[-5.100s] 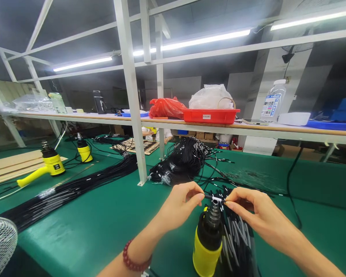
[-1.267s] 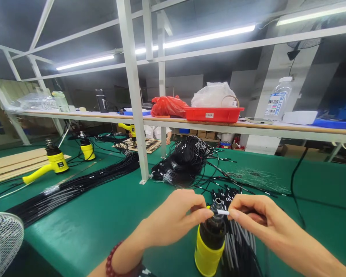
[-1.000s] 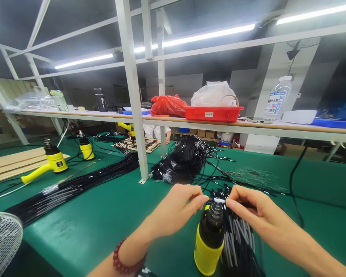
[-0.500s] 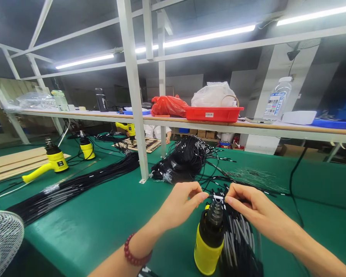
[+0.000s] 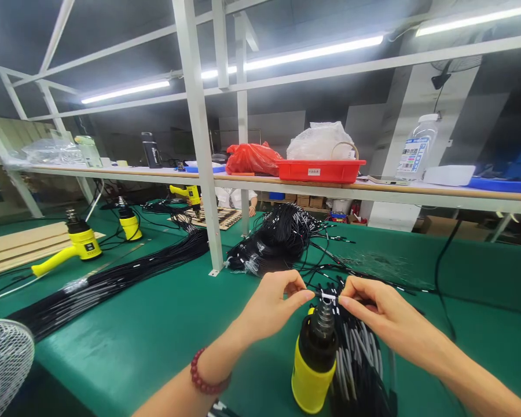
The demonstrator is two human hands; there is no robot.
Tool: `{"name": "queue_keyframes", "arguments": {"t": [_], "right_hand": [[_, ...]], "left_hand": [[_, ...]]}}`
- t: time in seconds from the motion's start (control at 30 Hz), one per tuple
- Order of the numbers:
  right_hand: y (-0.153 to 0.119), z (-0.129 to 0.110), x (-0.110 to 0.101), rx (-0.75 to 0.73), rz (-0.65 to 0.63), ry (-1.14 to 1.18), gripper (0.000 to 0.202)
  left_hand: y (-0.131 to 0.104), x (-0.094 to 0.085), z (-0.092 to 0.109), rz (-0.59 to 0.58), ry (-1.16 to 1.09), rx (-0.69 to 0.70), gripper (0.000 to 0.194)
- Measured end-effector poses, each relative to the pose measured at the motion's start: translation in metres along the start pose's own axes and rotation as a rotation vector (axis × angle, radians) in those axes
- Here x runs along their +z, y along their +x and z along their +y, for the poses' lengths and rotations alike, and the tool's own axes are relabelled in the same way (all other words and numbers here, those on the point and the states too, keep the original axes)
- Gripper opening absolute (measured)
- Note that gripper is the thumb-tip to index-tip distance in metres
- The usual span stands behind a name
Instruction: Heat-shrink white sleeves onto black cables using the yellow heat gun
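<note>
Between my two hands a thin black cable with a white sleeve (image 5: 329, 296) is stretched level, just over the nozzle of an upright yellow heat gun (image 5: 313, 370). Thumb and forefinger of my left hand (image 5: 278, 304) pinch the cable at the left of the sleeve. My right hand (image 5: 380, 310) pinches it at the right end. Behind and beside the heat gun lies a bundle of black and grey cables (image 5: 360, 353), partly hidden by the gun and my right hand.
A large heap of black cables (image 5: 282, 237) lies beyond my hands, near a white post (image 5: 204, 145). More heat guns (image 5: 84, 240) and a long cable bundle (image 5: 113, 278) are at left. A white fan (image 5: 6, 359) stands lower left. A shelf holds a red tray (image 5: 321, 171). Someone's hand (image 5: 252, 209) shows across the table.
The sleeve between my fingers has tilted slightly, its left end a little higher. Both hands keep their pinch and stay almost in place over the nozzle.
</note>
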State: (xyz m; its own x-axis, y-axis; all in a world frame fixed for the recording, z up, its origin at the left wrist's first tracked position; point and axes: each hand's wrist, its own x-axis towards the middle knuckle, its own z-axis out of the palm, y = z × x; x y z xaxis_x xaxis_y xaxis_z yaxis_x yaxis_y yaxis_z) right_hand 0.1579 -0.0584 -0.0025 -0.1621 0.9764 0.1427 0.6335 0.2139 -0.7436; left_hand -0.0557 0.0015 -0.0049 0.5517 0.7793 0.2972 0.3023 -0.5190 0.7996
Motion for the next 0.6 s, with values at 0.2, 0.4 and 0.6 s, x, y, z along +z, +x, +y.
{"name": "queue_keyframes", "arguments": {"t": [0.2, 0.4, 0.6], "right_hand": [[-0.005, -0.006, -0.005, -0.003, 0.010, -0.010, 0.036], [-0.006, -0.013, -0.005, -0.005, 0.025, -0.004, 0.033], [-0.007, -0.011, -0.006, -0.020, 0.015, -0.027, 0.033]], "left_hand": [[-0.003, -0.004, 0.007, 0.003, -0.023, -0.004, 0.014], [-0.005, -0.005, 0.004, -0.127, 0.097, -0.011, 0.044], [-0.005, -0.005, 0.002, -0.067, 0.054, 0.009, 0.043]]}}
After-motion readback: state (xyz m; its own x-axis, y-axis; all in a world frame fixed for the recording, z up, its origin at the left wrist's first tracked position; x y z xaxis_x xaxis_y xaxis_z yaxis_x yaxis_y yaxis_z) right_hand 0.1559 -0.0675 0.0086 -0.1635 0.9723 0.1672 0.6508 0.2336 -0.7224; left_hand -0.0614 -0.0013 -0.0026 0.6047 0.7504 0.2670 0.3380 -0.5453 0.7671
